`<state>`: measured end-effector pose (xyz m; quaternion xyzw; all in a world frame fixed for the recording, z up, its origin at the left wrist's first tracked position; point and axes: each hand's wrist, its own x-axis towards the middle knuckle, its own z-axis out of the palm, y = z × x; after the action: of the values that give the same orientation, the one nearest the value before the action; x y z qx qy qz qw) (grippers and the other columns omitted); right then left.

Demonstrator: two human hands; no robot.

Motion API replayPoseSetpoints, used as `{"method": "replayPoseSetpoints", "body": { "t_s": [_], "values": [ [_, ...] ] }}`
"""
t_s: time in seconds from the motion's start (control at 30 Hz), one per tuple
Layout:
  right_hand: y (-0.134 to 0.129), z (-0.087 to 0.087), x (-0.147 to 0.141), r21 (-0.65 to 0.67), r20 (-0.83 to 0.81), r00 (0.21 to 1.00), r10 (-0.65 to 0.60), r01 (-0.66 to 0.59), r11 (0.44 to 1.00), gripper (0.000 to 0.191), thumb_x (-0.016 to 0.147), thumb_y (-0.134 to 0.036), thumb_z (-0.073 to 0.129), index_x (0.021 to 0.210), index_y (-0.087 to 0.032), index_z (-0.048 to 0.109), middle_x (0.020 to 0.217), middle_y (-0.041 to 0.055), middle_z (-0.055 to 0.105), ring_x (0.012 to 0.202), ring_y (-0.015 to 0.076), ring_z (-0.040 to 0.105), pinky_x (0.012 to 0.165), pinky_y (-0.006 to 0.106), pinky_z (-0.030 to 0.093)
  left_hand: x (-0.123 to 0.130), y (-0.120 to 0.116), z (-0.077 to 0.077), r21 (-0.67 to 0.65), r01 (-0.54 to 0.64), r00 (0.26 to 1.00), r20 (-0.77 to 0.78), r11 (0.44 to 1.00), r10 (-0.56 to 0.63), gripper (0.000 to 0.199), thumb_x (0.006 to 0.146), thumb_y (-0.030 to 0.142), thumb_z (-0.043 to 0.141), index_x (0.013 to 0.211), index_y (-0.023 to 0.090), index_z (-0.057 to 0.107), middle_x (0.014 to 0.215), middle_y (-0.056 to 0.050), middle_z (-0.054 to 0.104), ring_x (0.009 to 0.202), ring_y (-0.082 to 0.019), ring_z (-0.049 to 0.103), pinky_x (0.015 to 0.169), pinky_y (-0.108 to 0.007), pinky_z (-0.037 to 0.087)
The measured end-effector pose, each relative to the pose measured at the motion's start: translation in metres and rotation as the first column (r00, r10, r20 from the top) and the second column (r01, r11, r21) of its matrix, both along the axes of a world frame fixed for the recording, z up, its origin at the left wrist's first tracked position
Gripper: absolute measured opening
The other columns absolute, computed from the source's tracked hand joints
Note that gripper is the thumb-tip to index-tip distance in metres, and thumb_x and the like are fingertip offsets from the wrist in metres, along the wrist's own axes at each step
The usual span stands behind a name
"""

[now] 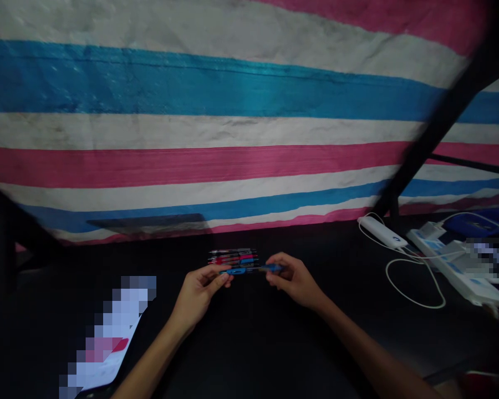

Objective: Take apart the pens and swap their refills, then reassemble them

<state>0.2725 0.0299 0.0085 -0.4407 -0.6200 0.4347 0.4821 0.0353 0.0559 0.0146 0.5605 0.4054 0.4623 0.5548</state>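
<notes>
My left hand [210,280] pinches a blue pen [238,271] between thumb and fingertips, with part of it showing past the fingers. Opposite it, my right hand [291,275] is closed on another blue pen part [273,267]. A thin, dark stretch lies between the two blue pieces; whether they are joined I cannot tell. Just beyond my hands, several pens [233,258] with red, blue and dark parts lie side by side on the black table [249,343], pointing left to right.
At the left lies a phone or tablet [108,363] with a lit, blurred-out screen. A white power strip [461,271], a white power bank [381,231] and looping white cables [443,299] are on the right. Behind hangs a striped sheet [233,94], with dark slanting bars [432,133].
</notes>
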Motion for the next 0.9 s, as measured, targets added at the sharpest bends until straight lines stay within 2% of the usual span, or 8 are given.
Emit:
{"method": "replayPoseSetpoints", "body": {
  "t_s": [0.07,0.13,0.27,0.37,0.43,0.63,0.73,0.9],
  "values": [
    [0.0000,-0.0002,0.0000,-0.032,0.068,0.998,0.013,-0.011,0.999,0.021,0.083,-0.037,0.058,0.080,-0.017,0.064,0.059,0.0012,0.062,0.052,0.0123,0.056,0.051,0.024,0.043,0.0002,-0.0005,0.0016,0.008,0.004,1.000,-0.003,1.000,-0.004,0.017,0.072,0.024,0.071,0.088,0.018,0.073,0.069,-0.002,0.068,0.070,-0.015,0.060,0.070,-0.024,0.046],
    [0.0003,-0.0004,0.0001,-0.060,0.105,0.994,0.010,-0.003,0.998,0.036,0.090,-0.041,0.045,0.070,-0.016,0.063,0.053,0.0016,0.059,0.047,0.0116,0.052,0.048,0.024,0.041,0.0002,-0.0011,0.0035,0.008,0.011,1.000,-0.010,1.000,-0.011,0.015,0.073,0.024,0.071,0.086,0.018,0.073,0.069,-0.002,0.068,0.070,-0.014,0.060,0.070,-0.024,0.045],
    [0.0000,0.0024,0.0016,0.013,0.059,0.998,-0.028,0.027,1.000,0.028,0.078,-0.035,0.066,0.102,-0.022,0.060,0.079,0.0015,0.064,0.059,0.0128,0.057,0.051,0.023,0.042,-0.0002,-0.0013,0.0051,-0.001,0.012,1.000,-0.014,1.000,-0.012,0.015,0.073,0.025,0.071,0.086,0.018,0.072,0.070,-0.001,0.068,0.070,-0.013,0.060,0.069,-0.023,0.045],
    [-0.0002,0.0036,0.0029,0.053,0.153,0.988,-0.034,0.026,0.998,0.015,0.079,-0.034,0.064,0.082,-0.020,0.064,0.067,0.0001,0.061,0.057,0.0124,0.054,0.052,0.023,0.039,0.0000,-0.0011,0.0039,-0.008,0.022,1.000,-0.010,1.000,-0.023,0.015,0.073,0.025,0.071,0.086,0.018,0.072,0.069,-0.001,0.068,0.070,-0.014,0.060,0.070,-0.023,0.046],
    [0.0000,0.0023,0.0028,0.027,0.203,0.979,-0.026,0.021,0.999,0.034,0.088,-0.038,0.050,0.063,-0.017,0.061,0.053,-0.0004,0.055,0.049,0.0112,0.049,0.049,0.023,0.036,0.0004,-0.0008,0.0029,-0.009,0.030,0.999,-0.011,0.999,-0.031,0.016,0.073,0.025,0.071,0.087,0.018,0.072,0.069,-0.001,0.068,0.070,-0.014,0.061,0.070,-0.024,0.046],
    [0.0003,0.0005,0.0019,0.102,0.132,0.988,-0.084,0.071,0.992,0.030,0.074,-0.032,0.069,0.101,-0.021,0.059,0.081,0.0007,0.061,0.063,0.0123,0.056,0.053,0.021,0.040,-0.0004,0.0011,0.0012,-0.011,0.023,1.000,-0.008,1.000,-0.023,0.018,0.073,0.026,0.071,0.088,0.016,0.071,0.069,-0.001,0.067,0.071,-0.014,0.060,0.071,-0.024,0.046],
    [-0.0004,0.0021,0.0032,0.112,0.255,0.965,-0.067,0.039,0.993,0.016,0.082,-0.034,0.060,0.080,-0.018,0.062,0.066,0.0000,0.060,0.057,0.0113,0.053,0.052,0.021,0.038,-0.0004,0.0015,0.0004,-0.021,0.029,1.000,-0.011,0.999,-0.029,0.018,0.073,0.027,0.070,0.087,0.015,0.070,0.068,-0.001,0.066,0.068,-0.013,0.059,0.069,-0.025,0.045],
    [-0.0013,0.0032,0.0024,0.093,0.351,0.934,-0.067,0.036,0.995,0.028,0.088,-0.038,0.051,0.072,-0.017,0.061,0.055,-0.0014,0.056,0.049,0.0104,0.050,0.049,0.021,0.035,0.0004,0.0005,-0.0010,-0.036,0.012,1.000,-0.020,0.999,-0.012,0.017,0.073,0.026,0.070,0.086,0.015,0.070,0.068,-0.001,0.066,0.067,-0.014,0.058,0.068,-0.025,0.045]
  ]
}}
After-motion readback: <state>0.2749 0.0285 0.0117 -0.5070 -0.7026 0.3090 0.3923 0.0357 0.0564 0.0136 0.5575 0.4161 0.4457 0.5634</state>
